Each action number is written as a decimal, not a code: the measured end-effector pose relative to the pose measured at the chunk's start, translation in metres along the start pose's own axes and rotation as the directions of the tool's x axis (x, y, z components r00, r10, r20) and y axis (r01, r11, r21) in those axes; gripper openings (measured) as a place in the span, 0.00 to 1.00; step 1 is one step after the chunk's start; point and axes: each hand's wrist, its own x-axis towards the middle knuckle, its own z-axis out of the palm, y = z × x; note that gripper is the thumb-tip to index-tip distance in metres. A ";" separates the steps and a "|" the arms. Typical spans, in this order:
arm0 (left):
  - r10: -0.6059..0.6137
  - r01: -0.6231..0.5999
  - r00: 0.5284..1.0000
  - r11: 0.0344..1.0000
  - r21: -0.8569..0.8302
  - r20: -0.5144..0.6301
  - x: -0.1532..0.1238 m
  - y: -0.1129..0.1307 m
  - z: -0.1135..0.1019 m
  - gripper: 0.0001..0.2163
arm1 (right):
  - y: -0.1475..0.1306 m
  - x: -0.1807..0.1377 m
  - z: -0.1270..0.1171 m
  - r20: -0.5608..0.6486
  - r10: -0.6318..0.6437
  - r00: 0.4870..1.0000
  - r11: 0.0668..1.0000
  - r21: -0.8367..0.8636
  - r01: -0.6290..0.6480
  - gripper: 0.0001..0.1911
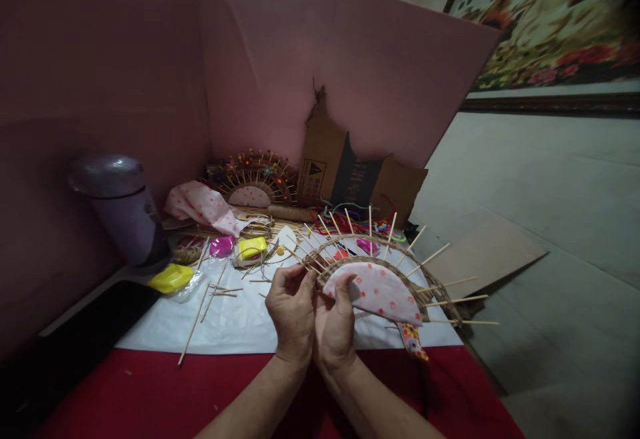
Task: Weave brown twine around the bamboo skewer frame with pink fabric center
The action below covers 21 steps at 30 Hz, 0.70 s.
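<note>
A half-round craft piece of pale fabric with red dots is held up over the table. Thin wooden sticks fan out from its curved edge, with arcs of brown twine running across them. My right hand is closed on the fabric piece near its left end, thumb lying on the front. Close beside it, my left hand is closed in a pinch at the leftmost sticks and twine. What exactly lies between its fingertips is too small to make out. A flowered strip shows below the piece's right end.
A white sheet covers part of the red table. Loose sticks, yellow and magenta packets lie left. Behind stand a similar decorated half-round piece and torn cardboard. A purple tumbler stands left.
</note>
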 end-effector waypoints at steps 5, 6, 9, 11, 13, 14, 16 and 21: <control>0.017 -0.017 1.000 1.000 0.023 0.001 0.000 -0.001 0.000 0.08 | 0.000 -0.001 0.001 0.030 0.002 1.000 1.000 0.000 -0.002 0.13; 0.020 -0.020 1.000 0.999 0.028 0.002 0.001 -0.002 0.000 0.08 | 0.000 -0.001 0.001 0.030 0.002 1.000 1.000 0.007 -0.002 0.13; 0.025 -0.025 1.000 0.999 0.035 0.001 0.001 -0.002 0.000 0.08 | 0.000 -0.001 0.002 0.020 0.008 1.000 1.000 0.024 -0.009 0.12; 0.023 -0.023 1.000 0.999 0.034 0.001 0.001 -0.002 0.000 0.07 | 0.000 0.000 0.001 0.020 0.022 1.000 1.000 0.008 -0.022 0.13; 0.014 -0.014 1.000 1.000 0.028 0.001 0.001 -0.002 0.000 0.08 | 0.000 0.000 0.000 0.027 0.022 0.999 1.000 -0.014 -0.021 0.15; 0.006 -0.006 1.000 1.000 0.023 0.003 0.000 -0.002 -0.001 0.08 | 0.000 0.001 -0.001 0.030 0.024 0.999 0.999 -0.023 -0.023 0.16; -0.014 0.014 1.000 1.000 0.007 0.015 0.001 -0.003 -0.001 0.08 | -0.001 0.002 -0.003 0.036 0.016 0.999 0.999 -0.038 -0.014 0.17; -0.057 0.059 0.998 0.998 -0.037 0.034 0.005 -0.006 -0.004 0.09 | -0.006 0.007 -0.002 0.085 -0.059 0.995 0.996 -0.066 0.065 0.15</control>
